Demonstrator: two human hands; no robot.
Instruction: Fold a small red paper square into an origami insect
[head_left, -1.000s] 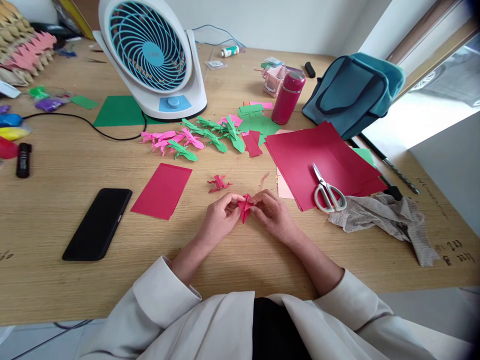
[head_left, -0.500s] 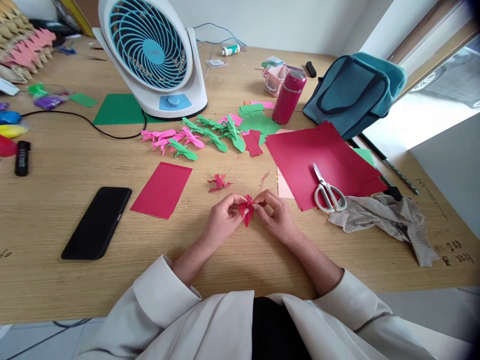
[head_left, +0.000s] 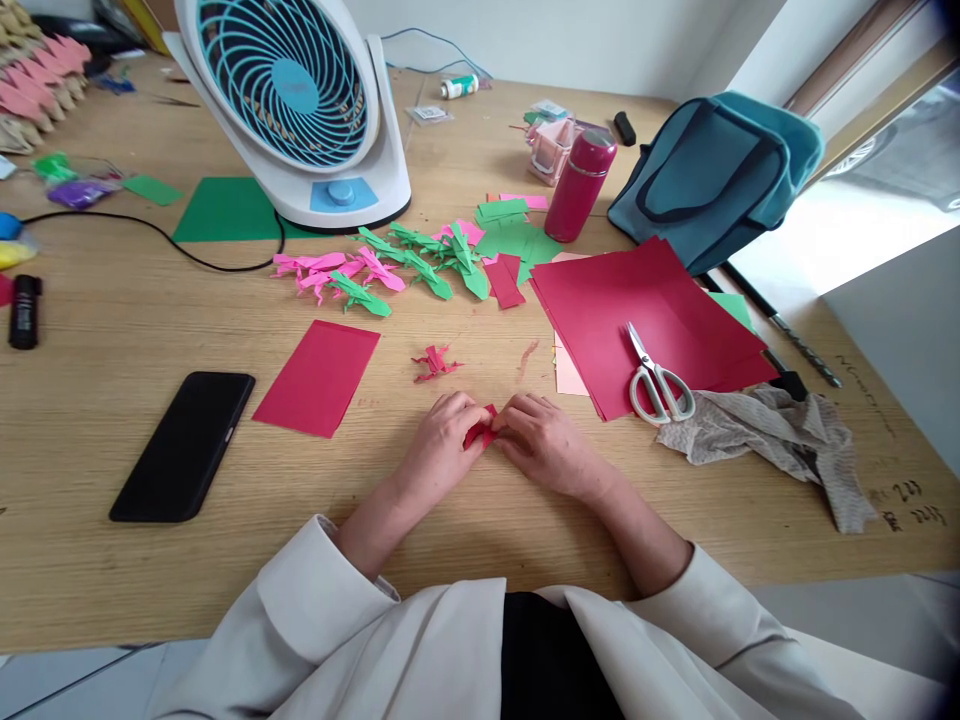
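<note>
Pinching red paper point(head_left: 477, 433), left fingers point(head_left: 461, 417), right fingers point(head_left: 514, 424) too, table's front edge point(head_left: 105, 641) well apart

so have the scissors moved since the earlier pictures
No. The scissors lie in the same place on the red sheets, tips pointing away from the person, handles near the grey cloth.

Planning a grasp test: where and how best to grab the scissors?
Probably pinch the scissors by the white handles, coming from the near side with the right hand: the loops face the person and the blades point away. Keep clear of the cloth, close by the right loop.
</note>
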